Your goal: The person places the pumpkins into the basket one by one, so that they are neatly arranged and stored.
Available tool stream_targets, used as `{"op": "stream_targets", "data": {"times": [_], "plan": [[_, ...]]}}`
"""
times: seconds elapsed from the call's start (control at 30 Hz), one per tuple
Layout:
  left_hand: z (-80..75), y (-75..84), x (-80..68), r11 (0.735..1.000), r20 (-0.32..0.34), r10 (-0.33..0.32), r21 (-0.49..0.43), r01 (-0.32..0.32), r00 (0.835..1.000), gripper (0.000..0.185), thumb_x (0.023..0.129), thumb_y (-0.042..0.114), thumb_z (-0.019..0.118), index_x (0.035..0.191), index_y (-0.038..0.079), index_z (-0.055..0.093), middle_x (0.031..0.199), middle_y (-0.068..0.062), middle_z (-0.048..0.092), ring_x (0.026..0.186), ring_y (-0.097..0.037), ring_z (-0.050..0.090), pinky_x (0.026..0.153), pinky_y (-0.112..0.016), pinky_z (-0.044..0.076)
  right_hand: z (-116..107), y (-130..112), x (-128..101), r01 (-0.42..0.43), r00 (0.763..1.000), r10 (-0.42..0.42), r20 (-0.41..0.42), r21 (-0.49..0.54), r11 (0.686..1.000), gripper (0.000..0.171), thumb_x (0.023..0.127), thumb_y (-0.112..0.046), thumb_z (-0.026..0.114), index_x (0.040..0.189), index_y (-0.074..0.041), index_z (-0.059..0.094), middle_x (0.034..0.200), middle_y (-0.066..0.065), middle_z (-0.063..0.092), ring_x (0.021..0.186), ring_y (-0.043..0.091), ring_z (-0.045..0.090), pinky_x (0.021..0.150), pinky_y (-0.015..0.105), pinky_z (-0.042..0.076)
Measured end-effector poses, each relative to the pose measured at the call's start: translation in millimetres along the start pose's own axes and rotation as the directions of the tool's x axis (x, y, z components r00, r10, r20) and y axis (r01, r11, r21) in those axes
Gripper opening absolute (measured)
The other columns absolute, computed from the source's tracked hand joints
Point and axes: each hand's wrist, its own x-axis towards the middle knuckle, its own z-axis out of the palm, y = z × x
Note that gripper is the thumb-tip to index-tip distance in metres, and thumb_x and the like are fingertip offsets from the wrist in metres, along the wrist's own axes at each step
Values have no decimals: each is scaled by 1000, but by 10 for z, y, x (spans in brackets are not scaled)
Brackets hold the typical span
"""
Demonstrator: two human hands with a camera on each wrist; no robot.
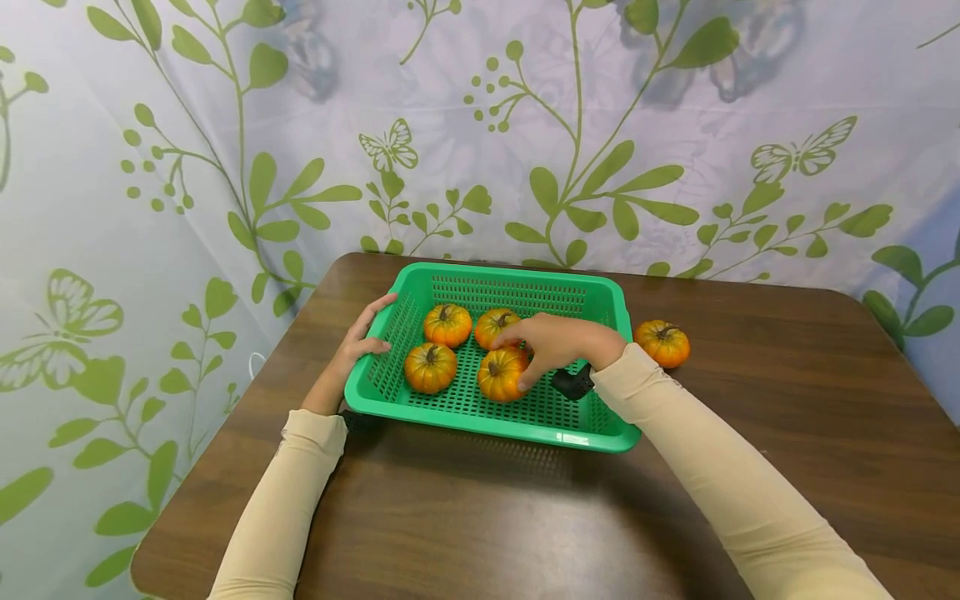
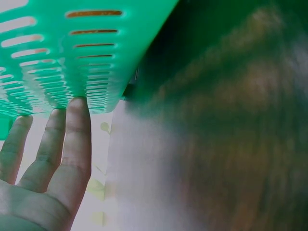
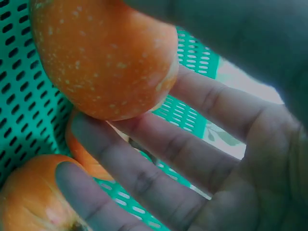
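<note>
From the head view, a green basket (image 1: 487,417) sits near the middle of the brown tabletop (image 1: 787,433), a bit toward the far edge. Four little pumpkins are inside it and a fifth pumpkin (image 1: 663,342) sits on the tabletop just beside the basket's right wall. The right hand (image 1: 551,343) reaches over the right rim, fingers curled down onto the front pumpkin (image 1: 501,374), near the middle of the basket floor. The left hand (image 1: 362,335) rests against the basket's left wall, fingers pretty straight, thumb on the outside.

Left wrist view: straight fingers (image 2: 72,139) with their tips touching the slotted green wall (image 2: 72,53), not wrapped around anything. The tabletop is just a brown blur on the right.

Right wrist view: super close up, the fingers (image 3: 159,159) are loosely spread under and around an orange pumpkin (image 3: 101,57), touching it. Two more pumpkins peek in at the lower left over the green mesh (image 3: 24,115).
</note>
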Motion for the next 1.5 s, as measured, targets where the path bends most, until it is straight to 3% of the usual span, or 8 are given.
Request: {"op": "stream_targets", "data": {"times": [0.33, 0.6, 0.83, 0.97, 1.3, 1.5], "plan": [[-5, -17, 3, 1000, -1, -19, -25, 19, 1000, 79, 79, -7, 45, 155, 8, 31, 150, -19, 32, 122, -23, 49, 92, -27, 47, 80, 27, 110, -21, 1000, 21, 15, 2, 1000, 67, 84, -20, 80, 144, -7, 52, 144, 11, 53, 122, 31, 57, 101, 42, 46], [-22, -39, 25, 999, 10, 39, -9, -39, 999, 78, 78, -6, 48, 154, 4, 33, 148, -16, 35, 122, -21, 50, 93, -26, 46, 152, 72, 179, -13, 1000, 13, -17, 5, 1000, 67, 84, -21, 80, 143, -6, 53, 138, 13, 57, 117, 30, 60, 99, 42, 47], [-11, -29, 26, 1000, 1, 31, 0, -31, 1000, 78, 77, -5, 48, 153, 6, 34, 148, -19, 33, 122, -21, 50, 93, -26, 46, 167, 68, 202, -60, 998, 59, -33, -14, 998, 69, 83, -21, 81, 145, -10, 51, 132, 12, 60, 109, 26, 61, 92, 40, 50], [-8, -16, 15, 1000, 3, 22, -16, -22, 1000, 77, 78, -7, 46, 153, 6, 34, 147, -20, 34, 122, -22, 50, 92, -26, 47, 181, 67, 221, -61, 998, 60, -32, -19, 998, 69, 84, -20, 80, 147, -12, 50, 134, 11, 59, 109, 26, 60, 91, 39, 50], [-18, -24, 8, 1000, -2, 18, -3, -18, 1000, 78, 77, -5, 48, 153, 7, 34, 149, -18, 33, 123, -21, 50, 93, -26, 47, 187, 73, 228, -78, 997, 77, -17, -39, 996, 74, 88, -22, 77, 153, -15, 41, 146, 10, 50, 126, 31, 52, 101, 47, 44], [-16, -32, 0, 999, 4, 12, -35, -12, 1000, 78, 78, -5, 48, 154, 8, 34, 147, -12, 37, 121, -21, 51, 92, -27, 48, 77, 53, 107, -110, 994, 110, 4, 25, 994, 76, 89, -25, 75, 155, -17, 38, 143, 14, 51, 112, 26, 61, 96, 44, 47]]}}
